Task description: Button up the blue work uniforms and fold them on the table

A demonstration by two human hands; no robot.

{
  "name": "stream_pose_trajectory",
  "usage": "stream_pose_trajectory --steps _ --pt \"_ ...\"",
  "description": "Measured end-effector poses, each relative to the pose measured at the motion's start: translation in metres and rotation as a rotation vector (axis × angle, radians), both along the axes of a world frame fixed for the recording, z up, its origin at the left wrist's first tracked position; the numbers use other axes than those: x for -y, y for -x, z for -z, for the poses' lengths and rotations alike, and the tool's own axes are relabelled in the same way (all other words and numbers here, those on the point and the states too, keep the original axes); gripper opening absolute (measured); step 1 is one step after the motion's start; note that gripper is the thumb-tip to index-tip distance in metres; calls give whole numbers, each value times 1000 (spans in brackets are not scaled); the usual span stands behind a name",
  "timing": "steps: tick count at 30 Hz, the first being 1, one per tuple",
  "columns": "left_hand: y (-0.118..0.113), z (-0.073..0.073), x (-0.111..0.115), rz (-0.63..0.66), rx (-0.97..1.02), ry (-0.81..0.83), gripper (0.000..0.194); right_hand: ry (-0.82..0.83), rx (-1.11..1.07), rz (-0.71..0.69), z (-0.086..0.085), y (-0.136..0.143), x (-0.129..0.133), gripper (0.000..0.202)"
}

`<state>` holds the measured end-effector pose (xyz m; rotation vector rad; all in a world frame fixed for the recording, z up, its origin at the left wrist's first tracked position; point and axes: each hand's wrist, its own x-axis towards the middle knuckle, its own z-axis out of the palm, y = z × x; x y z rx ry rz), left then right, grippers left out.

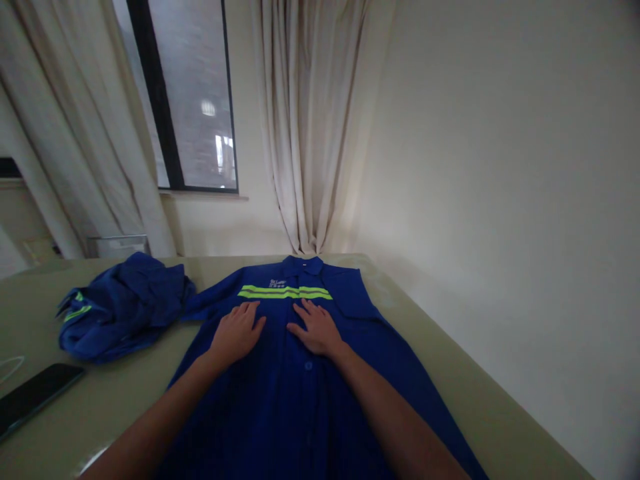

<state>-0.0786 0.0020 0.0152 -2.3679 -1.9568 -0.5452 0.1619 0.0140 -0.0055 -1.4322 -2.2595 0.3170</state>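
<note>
A blue work jacket [280, 380] with a collar and a yellow-green reflective stripe across the chest lies spread on the table, front side up. Its collar points away from me, and white lettering shows above the stripe. On the left half of the chest, just below the stripe, my left hand [239, 331] rests flat with fingers spread. My right hand [317, 327] lies on the cloth near the button line, fingers also apart. Neither hand grips anything. The sleeve on the right appears folded in over the jacket.
A crumpled blue garment [130, 307] with reflective trim sits to the left, touching the jacket's left sleeve. Nearer me are a black phone [37, 397] and a white cable [13, 365] on the greenish table [130, 393]. A wall [500, 200] borders the right edge; curtains [315, 120] hang behind.
</note>
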Motion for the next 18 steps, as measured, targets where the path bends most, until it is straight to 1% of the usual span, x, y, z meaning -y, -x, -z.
stream_pose_trajectory --steps 1,3,5,6,7,9,11,12,13,15,17,18 --pt "7 5 10 -3 -13 38 54 -32 -18 37 0 -1 -12 63" --pt "19 19 33 40 -17 102 60 -135 -61 123 -2 -2 -27 54" --pt "27 34 55 110 -22 115 62 -247 -88 185 -8 -1 -32 44" --pt "30 40 64 135 -29 106 62 -277 -92 211 -12 -1 -31 39" --pt "32 44 72 146 -39 92 61 -276 -88 243 -17 -1 -28 36" --pt "33 48 85 122 -65 68 61 -174 -61 344 -27 -2 -15 39" --pt "27 44 98 97 -89 57 58 -17 6 427 -36 -5 2 47" --pt "21 40 106 110 -90 54 55 51 50 435 -38 -7 12 51" --pt "12 35 115 146 -80 54 52 105 89 415 -39 -9 22 55" --pt "-12 23 136 272 -37 82 45 176 114 322 -38 -12 39 60" --pt "-43 11 156 388 -19 186 42 214 24 232 -33 -15 48 59" --pt "-57 5 163 404 -35 283 44 224 -58 214 -30 -15 50 55"
